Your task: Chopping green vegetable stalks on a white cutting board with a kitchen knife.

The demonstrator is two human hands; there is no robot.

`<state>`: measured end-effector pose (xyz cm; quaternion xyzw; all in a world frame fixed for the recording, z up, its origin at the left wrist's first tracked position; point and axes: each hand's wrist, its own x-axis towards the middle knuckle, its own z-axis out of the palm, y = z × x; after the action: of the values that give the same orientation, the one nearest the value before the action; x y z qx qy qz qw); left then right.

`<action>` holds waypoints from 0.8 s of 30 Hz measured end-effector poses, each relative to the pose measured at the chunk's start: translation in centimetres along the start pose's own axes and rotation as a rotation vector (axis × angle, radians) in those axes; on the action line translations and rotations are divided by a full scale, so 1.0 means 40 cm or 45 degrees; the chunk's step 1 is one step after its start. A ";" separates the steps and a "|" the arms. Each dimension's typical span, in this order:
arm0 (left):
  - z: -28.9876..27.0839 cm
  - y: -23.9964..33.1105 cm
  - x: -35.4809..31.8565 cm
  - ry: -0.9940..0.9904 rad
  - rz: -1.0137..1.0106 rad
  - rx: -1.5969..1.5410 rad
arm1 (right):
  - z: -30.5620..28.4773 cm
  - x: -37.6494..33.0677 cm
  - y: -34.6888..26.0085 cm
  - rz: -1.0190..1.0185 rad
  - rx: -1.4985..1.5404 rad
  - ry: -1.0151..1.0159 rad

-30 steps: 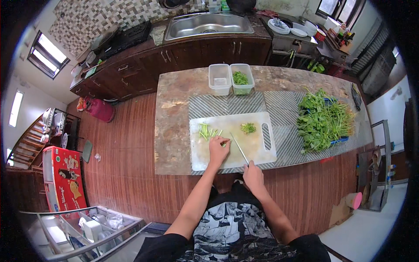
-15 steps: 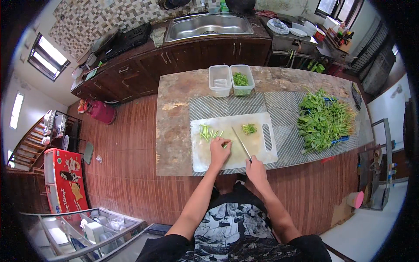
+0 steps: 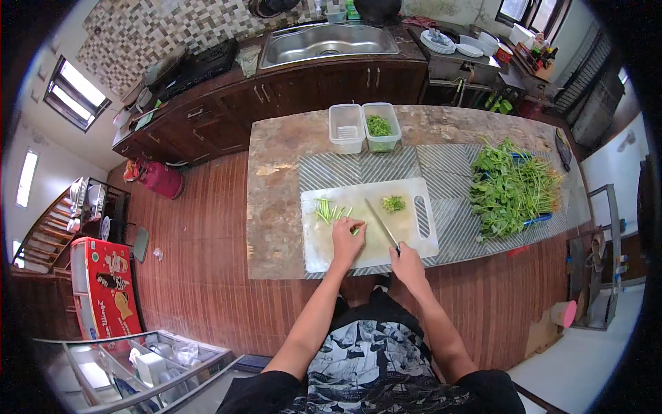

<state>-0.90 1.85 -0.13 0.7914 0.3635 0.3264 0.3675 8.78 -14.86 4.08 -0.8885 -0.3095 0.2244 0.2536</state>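
On a white cutting board [image 3: 321, 246] my left hand [image 3: 347, 239] is closed with its fingertips around a short green stem [image 3: 355, 231], mostly hidden under the fingers. My right hand [image 3: 408, 263] grips a knife [image 3: 381, 222] by its dark handle, the blade slanting up and to the left just right of the left fingertips. Several cut green stems [image 3: 331, 210] lie on the board beyond my left hand. A small pile of finely chopped greens [image 3: 393, 203] sits right of the blade, below the board's slotted handle.
Beyond the board stand two clear plastic containers: one bare inside [image 3: 346, 130], the other holding chopped greens [image 3: 378, 125]. A big heap of leafy greens [image 3: 510, 193] covers the right of the table [image 3: 276, 207]. A steel sink [image 3: 329, 45] lies at the back.
My right hand has shifted slightly up and to the right with the knife's handle, and the blade slants a little differently. My left hand stays in place.
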 end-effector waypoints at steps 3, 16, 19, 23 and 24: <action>-0.001 0.001 0.000 0.001 -0.009 -0.002 | 0.002 -0.023 -0.003 -0.042 -0.037 -0.067; 0.002 -0.006 -0.001 0.026 0.032 0.011 | 0.000 0.021 0.016 0.044 0.101 0.032; 0.003 -0.006 -0.001 0.038 0.036 0.008 | 0.010 0.011 0.028 0.005 0.092 -0.024; 0.003 -0.002 -0.001 0.018 0.024 -0.010 | 0.026 0.016 0.040 0.084 0.157 0.039; 0.003 0.001 -0.001 0.028 0.045 -0.016 | 0.024 0.018 0.044 0.086 0.159 0.042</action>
<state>-0.82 1.77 -0.18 0.7916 0.3514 0.3440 0.3627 9.53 -15.26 2.12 -0.8845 -0.2604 0.2371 0.3060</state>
